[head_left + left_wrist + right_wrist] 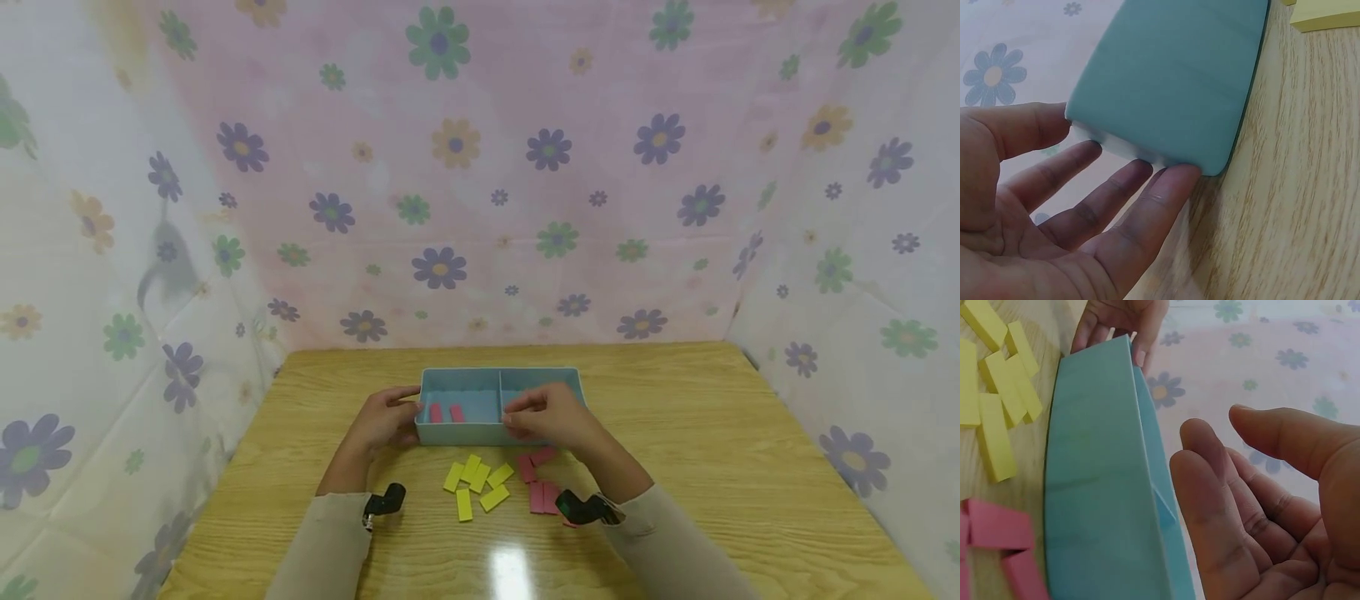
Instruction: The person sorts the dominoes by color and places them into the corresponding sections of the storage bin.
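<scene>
A light blue box [465, 434] with a divider [500, 398] stands on the table. Two pink blocks [457, 413] lie in its left compartment. My left hand [381, 423] steadies the box's left end; in the left wrist view its fingertips [1175, 178] rest against the end wall, not wrapped round it. Over the front rim near the divider is my right hand [553, 414], which covers part of the right compartment. The right wrist view shows this hand's thumb and fingers [1200, 487] apart with nothing between them.
Several yellow blocks [464, 505] are scattered in front of the box. To their right lie several pink blocks [536, 497], partly hidden under the right wrist's camera [585, 507]. Flower-patterned cloth [480, 208] hangs behind the table and on both sides.
</scene>
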A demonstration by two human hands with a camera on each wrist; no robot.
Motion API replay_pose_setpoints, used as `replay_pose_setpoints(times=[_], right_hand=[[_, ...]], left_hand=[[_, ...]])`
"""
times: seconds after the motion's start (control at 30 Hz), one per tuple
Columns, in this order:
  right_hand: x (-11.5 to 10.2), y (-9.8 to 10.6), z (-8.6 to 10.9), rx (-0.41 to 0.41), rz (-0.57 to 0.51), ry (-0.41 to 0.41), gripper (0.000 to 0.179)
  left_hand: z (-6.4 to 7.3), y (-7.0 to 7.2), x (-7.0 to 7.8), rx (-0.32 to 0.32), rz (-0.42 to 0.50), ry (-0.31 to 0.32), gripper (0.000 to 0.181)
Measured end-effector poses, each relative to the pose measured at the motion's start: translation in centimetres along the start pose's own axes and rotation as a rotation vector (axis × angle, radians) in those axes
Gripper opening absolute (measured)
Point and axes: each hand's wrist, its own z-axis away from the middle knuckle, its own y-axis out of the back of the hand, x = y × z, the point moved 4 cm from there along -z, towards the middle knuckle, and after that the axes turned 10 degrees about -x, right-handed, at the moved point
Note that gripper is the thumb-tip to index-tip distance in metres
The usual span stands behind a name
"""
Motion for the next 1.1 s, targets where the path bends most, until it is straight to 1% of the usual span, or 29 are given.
replay_pose_setpoints(times=[0.13, 0.23, 0.33, 0.37, 0.5, 0.63, 0.73, 0.83, 0.93, 1.1], right_hand=[[1.1, 0.5, 1.5, 0.026, 0.028, -0.002, 0.037], [2.1, 0.8, 2.2, 0.03, -0.012, -0.005, 0.039], [3.0, 1.1, 2.7, 0.04, -0.07, -0.021, 0.039], [3.3, 1.1, 2.9, 0.049, -0.074, -0.03, 0.038], [4.5, 1.4, 3.5, 0.088, -0.04, -0.066, 0.033], [5.9, 1.8, 4.2, 0.102, 0.057, -0.105, 0.028], [6.8, 1.9, 4.6, 0.067, 0.125, -0.131, 0.025], [7.5, 1.9, 4.8, 0.007, 0.148, -0.144, 0.024], [8.0, 1.9, 4.8, -0.03, 0.147, -0.14, 0.024], [8.2, 1.7, 5.0, -0.056, 0.138, -0.131, 0.024]], left_hand=[[0.2, -0.3, 0.1, 0.002, 0.013, -0.006, 0.051], [0.3, -0.3, 0.3, 0.003, 0.019, -0.013, 0.053], [0.2, -0.2, 0.2, 0.008, 0.017, -0.019, 0.053], [0.1, -0.2, 0.2, 0.012, 0.019, -0.019, 0.053], [0.0, -0.3, -0.1, 0.027, 0.013, -0.014, 0.051], [0.2, -0.6, -0.3, 0.035, 0.008, -0.005, 0.049], [0.3, -0.6, -0.4, 0.054, 0.008, 0.005, 0.047], [0.4, -0.6, -0.3, 0.069, 0.007, 0.015, 0.046], [0.5, -0.7, -0.2, 0.065, 0.007, 0.017, 0.047], [0.7, -0.8, -0.1, 0.045, 0.021, 0.03, 0.049]])
